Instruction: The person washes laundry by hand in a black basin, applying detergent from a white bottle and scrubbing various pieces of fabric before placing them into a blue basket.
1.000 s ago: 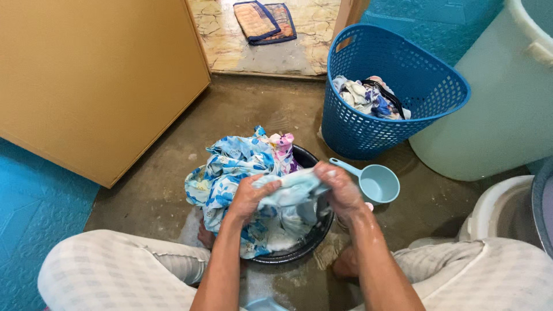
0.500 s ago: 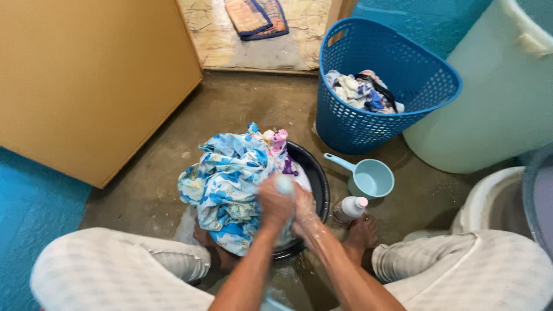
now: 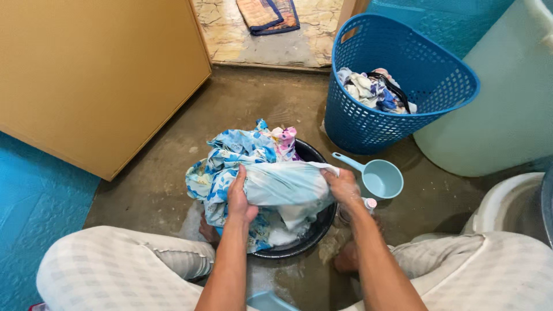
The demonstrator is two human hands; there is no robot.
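A pale blue wet cloth (image 3: 288,183) is stretched between my two hands over a black wash basin (image 3: 314,233) on the floor. My left hand (image 3: 239,198) grips the cloth's left end. My right hand (image 3: 344,187) grips its right end. A heap of blue and white flowered laundry (image 3: 230,158) with a pink piece on top hangs over the basin's far left rim. Suds lie in the basin under the cloth.
A light blue dipper (image 3: 380,178) lies right of the basin, a white bottle (image 3: 368,204) beside my right wrist. A blue laundry basket (image 3: 397,80) with clothes stands behind. A large pale tub (image 3: 507,103) is at right, a tan door (image 3: 98,75) at left.
My hands were pressed together rubbing the cloth half a second ago. They have now pulled apart and spread the pale blue cloth wide over the basin.
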